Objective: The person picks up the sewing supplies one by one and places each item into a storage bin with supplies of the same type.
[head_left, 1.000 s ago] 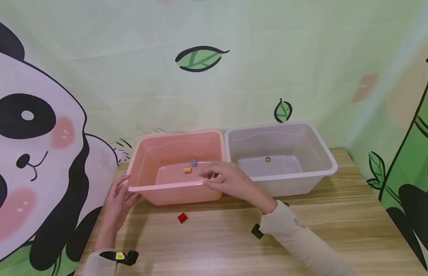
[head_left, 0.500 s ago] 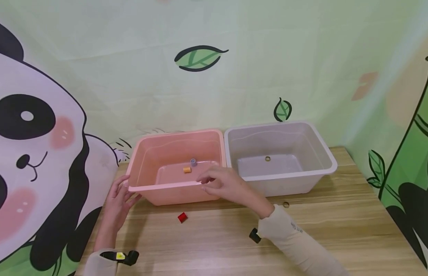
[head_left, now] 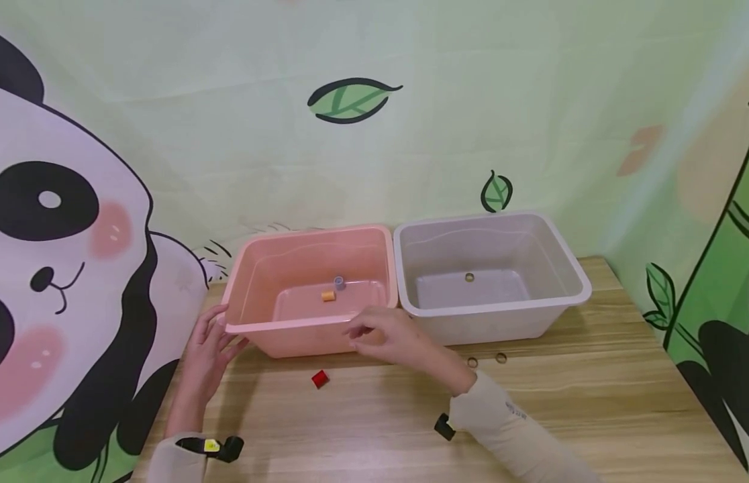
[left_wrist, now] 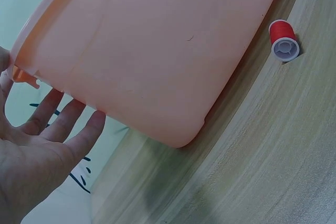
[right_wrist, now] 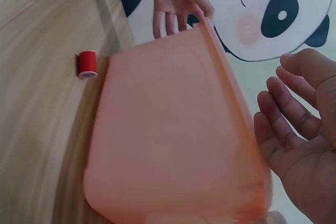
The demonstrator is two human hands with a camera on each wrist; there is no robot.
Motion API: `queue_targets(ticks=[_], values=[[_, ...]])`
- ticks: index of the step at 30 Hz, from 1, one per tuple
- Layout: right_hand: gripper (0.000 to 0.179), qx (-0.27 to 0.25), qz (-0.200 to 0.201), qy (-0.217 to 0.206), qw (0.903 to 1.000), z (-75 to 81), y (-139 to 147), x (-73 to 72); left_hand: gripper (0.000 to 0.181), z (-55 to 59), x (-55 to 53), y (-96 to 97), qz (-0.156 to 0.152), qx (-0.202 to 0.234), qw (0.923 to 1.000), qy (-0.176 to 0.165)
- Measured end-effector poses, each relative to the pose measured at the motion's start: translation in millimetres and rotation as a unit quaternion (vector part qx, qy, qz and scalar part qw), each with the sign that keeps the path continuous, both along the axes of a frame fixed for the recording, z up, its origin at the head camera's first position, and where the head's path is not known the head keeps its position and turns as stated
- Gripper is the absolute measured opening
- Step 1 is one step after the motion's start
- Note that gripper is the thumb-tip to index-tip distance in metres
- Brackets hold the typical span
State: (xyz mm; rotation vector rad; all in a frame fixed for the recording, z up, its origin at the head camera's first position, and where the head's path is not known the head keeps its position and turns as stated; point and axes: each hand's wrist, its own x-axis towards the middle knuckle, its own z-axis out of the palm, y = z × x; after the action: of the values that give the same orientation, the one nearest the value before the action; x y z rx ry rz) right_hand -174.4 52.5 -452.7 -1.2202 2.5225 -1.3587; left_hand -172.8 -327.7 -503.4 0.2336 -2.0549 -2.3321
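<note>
The pink plastic bin (head_left: 278, 328) stands at the left with a yellow-orange spool (head_left: 329, 296) and a blue-grey spool (head_left: 339, 283) inside. My left hand (head_left: 207, 349) holds the bin's near left corner, thumb at the rim and fingertips against the outer wall in the left wrist view. Just in front of the bin's near right side hovers my right hand (head_left: 389, 335); its fingers are loosely bent with nothing between them in the right wrist view. A red spool of thread (left_wrist: 283, 40) lies on the table in front of the bin.
A grey bin (head_left: 495, 307) stands beside the pink one, a small brass-coloured ring (head_left: 469, 277) on its floor. Two similar rings lie before it, one ring (head_left: 501, 357) just right of the other. The wooden table (head_left: 374, 436) meets a printed panda backdrop (head_left: 441, 134).
My right hand has drawn back and down, from over the pink bin's near rim to in front of it. Both table rings have come into view beside the right forearm. The left hand stays put.
</note>
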Motion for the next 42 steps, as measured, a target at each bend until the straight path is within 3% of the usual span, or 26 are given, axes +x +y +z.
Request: queue_targets(ticks=[14, 20, 28, 42], values=[[0.035, 0.002, 0.04, -0.036, 0.9986, -32.2, -13, 3.4, 0.055, -0.3, 0.4, 0.7, 0.0, -0.009, 0.9999, -0.009], [0.039, 0.013, 0.037, -0.081, 0.9959, -42.2, -16, 5.0, 0.054, -0.2, 0.6, 0.4, -0.003, -0.013, 0.9999, -0.001], [0.04, 0.029, 0.034, -0.08, 0.9958, -66.1, -24, -1.2, 0.056, -0.8, 1.0, -0.7, 0.001, -0.013, 0.9999, -0.005], [0.044, 0.028, 0.028, -0.141, 0.9892, -92.8, -42, -5.3, 0.052, 1.9, 1.4, 1.1, -0.002, 0.0, 1.0, 0.004]])
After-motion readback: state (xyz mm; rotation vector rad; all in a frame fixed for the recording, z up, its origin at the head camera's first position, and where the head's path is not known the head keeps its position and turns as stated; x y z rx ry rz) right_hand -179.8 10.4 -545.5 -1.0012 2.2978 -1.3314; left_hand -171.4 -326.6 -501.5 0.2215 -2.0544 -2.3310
